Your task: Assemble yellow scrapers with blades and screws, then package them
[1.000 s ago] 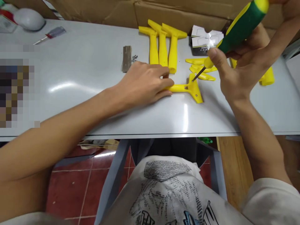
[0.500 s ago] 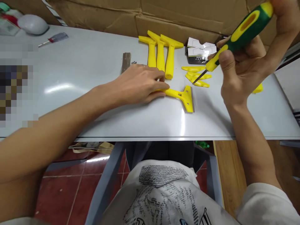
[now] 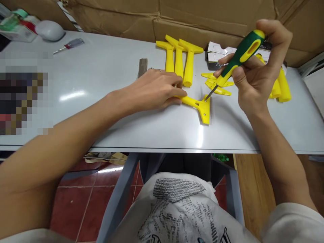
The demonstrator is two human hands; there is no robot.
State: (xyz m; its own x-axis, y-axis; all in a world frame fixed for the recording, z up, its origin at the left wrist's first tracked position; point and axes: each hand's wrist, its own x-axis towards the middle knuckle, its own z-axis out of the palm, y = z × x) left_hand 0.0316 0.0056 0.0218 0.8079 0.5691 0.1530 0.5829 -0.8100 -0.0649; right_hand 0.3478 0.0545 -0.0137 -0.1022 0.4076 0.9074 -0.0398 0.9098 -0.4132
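Note:
My left hand (image 3: 162,88) is closed on the handle of a yellow scraper (image 3: 203,109), which lies flat on the table with its wide head to the right. Two screws show on that head, and a thin blade edge runs along its right side. In my right hand (image 3: 258,72) is a green and yellow screwdriver (image 3: 239,55), tilted down to the left. Its tip meets the upper screw on the scraper head. Just behind lie several small yellow clamp plates (image 3: 219,88). Three yellow scraper handles (image 3: 188,64) rest side by side beyond my left hand.
Grey metal blades (image 3: 142,67) lie behind my left hand. Black and white boxes (image 3: 215,55) stand near the cardboard (image 3: 202,17) at the back. More yellow handles (image 3: 285,87) are at the right. Another screwdriver (image 3: 72,44) and a white rounded object (image 3: 50,30) sit far left.
My right hand has come down and left with the screwdriver, bringing its tip from above the plates to the scraper's upper screw. My left hand keeps its hold. The view has shifted slightly.

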